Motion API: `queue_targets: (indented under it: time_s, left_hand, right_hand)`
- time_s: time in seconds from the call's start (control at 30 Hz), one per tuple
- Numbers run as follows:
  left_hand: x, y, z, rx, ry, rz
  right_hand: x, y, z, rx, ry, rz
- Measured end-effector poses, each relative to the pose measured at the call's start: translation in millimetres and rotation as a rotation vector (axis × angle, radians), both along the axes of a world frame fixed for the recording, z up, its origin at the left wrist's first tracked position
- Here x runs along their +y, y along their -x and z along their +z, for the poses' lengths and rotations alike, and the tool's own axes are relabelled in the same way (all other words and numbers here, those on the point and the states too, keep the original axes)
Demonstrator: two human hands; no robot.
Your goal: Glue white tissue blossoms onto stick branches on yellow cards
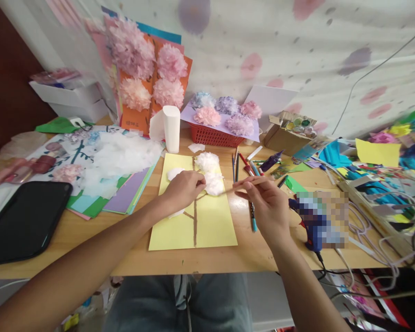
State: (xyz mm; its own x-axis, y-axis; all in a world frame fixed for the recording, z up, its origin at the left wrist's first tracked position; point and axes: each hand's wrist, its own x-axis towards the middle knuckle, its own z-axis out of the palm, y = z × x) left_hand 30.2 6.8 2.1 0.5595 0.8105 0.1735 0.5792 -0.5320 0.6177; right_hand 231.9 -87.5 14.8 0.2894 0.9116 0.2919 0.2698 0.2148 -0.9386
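Observation:
A yellow sheet of paper (214, 226) lies on the table in front of me, with a brown tree trunk and branches drawn on it. Two fluffy white tissue flowers (208, 161) sit on its upper part, and a flatter white piece (174, 173) is at its upper left. Over the sheet, my left hand (183, 189) is closed in a pinch beside the lower white flower; what its fingertips hold, if anything, is hidden. My right hand (268, 203) grips a thin wooden stick (240, 186), whose tip points left towards that flower.
Markers (252, 216) lie beside the sheet; a blue glue gun (313, 226) with cords is farther right. Behind stand a white roll (172, 129) and a red basket (212, 136) topped with paper flowers. Left are white tissue (121, 152), coloured papers (127, 191) and a black tray (27, 216).

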Motion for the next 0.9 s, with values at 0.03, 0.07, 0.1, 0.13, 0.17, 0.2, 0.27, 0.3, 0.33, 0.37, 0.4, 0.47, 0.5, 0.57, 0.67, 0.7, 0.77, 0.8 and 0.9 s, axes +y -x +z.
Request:
queue_targets:
  time_s: [0.03,0.07,0.1,0.13,0.17,0.2,0.27,0.3,0.33,0.37,0.4,0.47,0.5,0.57,0.67,0.7,0.77,0.8,0.9]
  left_hand:
    - [0,1,1.5,-0.002,-0.001,0.003]
    - [-1,2,3.4,-0.005,-0.003,0.007]
    - [-2,3,5.5,-0.009,-0.001,0.006]
    - [-4,3,7.7,-0.012,0.005,0.001]
    - [-6,3,9.6,-0.017,0.018,-0.013]
    - [-8,3,11.0,-0.023,0.035,-0.036]
    - [-13,0,11.6,-0.018,0.064,-0.097]
    - [-15,-2,10.8,0.0,0.066,-0.124]
    - [-16,-4,9.5,0.029,0.055,-0.144]
    - [-17,-6,7.8,0.064,0.036,-0.157]
    - [-17,-8,6.0,0.098,0.008,-0.16]
    - [-15,-10,3.0,0.14,-0.054,-0.145]
    - [-14,-10,2.0,0.148,-0.078,-0.131]
    - [-11,-10,1.2,0.157,-0.109,-0.109]
    - [-9,-8,1.3,0.165,-0.138,-0.106]
    - [-8,-8,1.3,0.169,-0.151,-0.109]
    - [-8,-9,1.0,0.18,-0.171,-0.115]
    - [-8,-9,0.8,0.184,-0.174,-0.118]
    - [-8,-10,-0.2,0.192,-0.168,-0.119]
  right_hand:
    - [-4,1,1.7,0.02,0.038,0.031]
    - [-8,1,2.5,0.035,0.074,0.055]
    - [-12,2,2.2,0.046,0.104,0.071]
    - [-16,3,1.1,0.059,0.12,0.079]
    - [-19,3,-0.5,0.083,0.124,0.081]
    - [-21,3,-2.3,0.123,0.12,0.079]
    - [-25,3,-5.0,0.244,0.104,0.076]
    - [-25,2,-5.4,0.311,0.099,0.084]
    - [-26,1,-5.1,0.372,0.094,0.095]
    - [-25,0,-4.3,0.421,0.089,0.11]
    - [-25,-1,-3.2,0.454,0.084,0.127]
    - [-22,-2,-1.3,0.471,0.069,0.146]
    - [-20,-2,-1.0,0.461,0.058,0.14]
    - [-16,0,-2.2,0.409,0.039,0.09]
    - [-10,7,-7.7,0.247,0.001,-0.032]
    - [-9,10,-9.9,0.169,-0.009,-0.06]
    - [-6,15,-13.6,0.019,-0.048,-0.093]
    - [-5,17,-14.9,-0.044,-0.077,-0.102]
    - [-3,20,-17.1,-0.191,-0.161,-0.112]
